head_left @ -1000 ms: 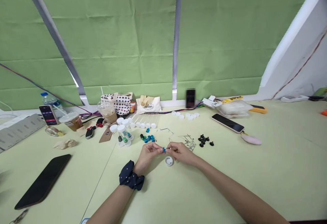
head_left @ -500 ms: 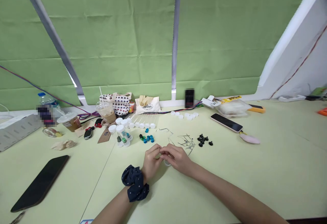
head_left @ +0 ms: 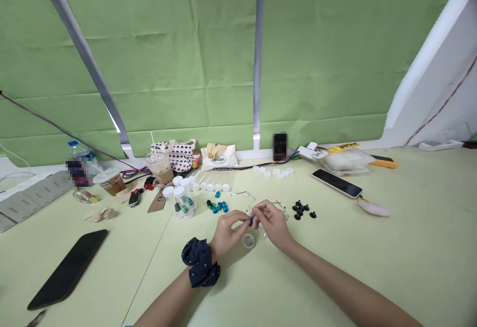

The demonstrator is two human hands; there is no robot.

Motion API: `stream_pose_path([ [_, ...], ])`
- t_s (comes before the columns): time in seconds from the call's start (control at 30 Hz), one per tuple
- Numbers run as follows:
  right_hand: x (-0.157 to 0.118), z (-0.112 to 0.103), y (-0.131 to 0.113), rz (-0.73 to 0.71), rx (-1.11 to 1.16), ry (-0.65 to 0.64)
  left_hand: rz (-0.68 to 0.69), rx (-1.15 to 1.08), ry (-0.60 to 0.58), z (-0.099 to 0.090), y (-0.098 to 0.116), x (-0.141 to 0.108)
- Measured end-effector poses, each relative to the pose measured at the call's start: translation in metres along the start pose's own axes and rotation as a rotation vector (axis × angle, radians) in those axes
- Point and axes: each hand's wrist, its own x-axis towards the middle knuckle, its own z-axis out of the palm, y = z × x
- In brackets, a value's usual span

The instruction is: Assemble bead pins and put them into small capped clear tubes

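Observation:
My left hand (head_left: 228,231), a dark dotted scrunchie (head_left: 201,262) round its wrist, pinches a small dark blue piece (head_left: 251,220) between thumb and fingertips. From the right, my right hand (head_left: 274,225) meets it with fingertips pressed together at the same piece; what they hold is too small to make out. Just below the fingers sits a small round white cap (head_left: 248,240), open side up, with tiny dark bits inside. Bent metal wires (head_left: 244,194) lie beyond and partly behind my hands. Shiny blue beads (head_left: 222,206) are grouped to the left, black mushroom-shaped pieces (head_left: 299,208) to the right.
Capped clear tubes (head_left: 182,200) stand at left, with white caps (head_left: 278,172) farther back. Phones lie at right (head_left: 337,183) and left (head_left: 69,270). Drink cups (head_left: 160,165), a cloth pouch (head_left: 219,158) and a plastic box (head_left: 346,162) line the back.
My hands have drawn slightly apart and shifted right and up from the white cap, uncovering it. A dark blue piece now shows between the fingertips. The view has shifted slightly.

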Motion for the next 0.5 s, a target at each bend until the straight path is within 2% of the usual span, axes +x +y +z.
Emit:
stream_pose_path([
  [0.07,0.006,-0.005,0.001,0.033,0.040,0.062,-0.012,0.053,0.062,-0.008,-0.006,0.014],
  [0.13,0.012,-0.010,0.003,0.064,0.064,0.083,-0.008,0.157,0.199,-0.016,-0.017,0.035],
  [0.2,0.018,-0.016,0.005,0.124,0.117,0.051,-0.036,0.323,0.313,-0.022,-0.032,0.059],
  [0.23,0.020,-0.018,0.006,0.164,0.155,0.020,-0.063,0.461,0.321,-0.024,-0.041,0.072],
  [0.3,0.023,-0.021,0.008,0.245,0.241,-0.040,-0.160,0.803,0.258,-0.024,-0.056,0.093],
  [0.37,0.024,-0.023,0.009,0.291,0.316,-0.073,-0.273,1.065,0.134,-0.021,-0.069,0.109],
  [0.5,0.026,-0.022,0.010,0.329,0.413,-0.067,-0.278,1.093,0.039,-0.013,-0.080,0.124],
])
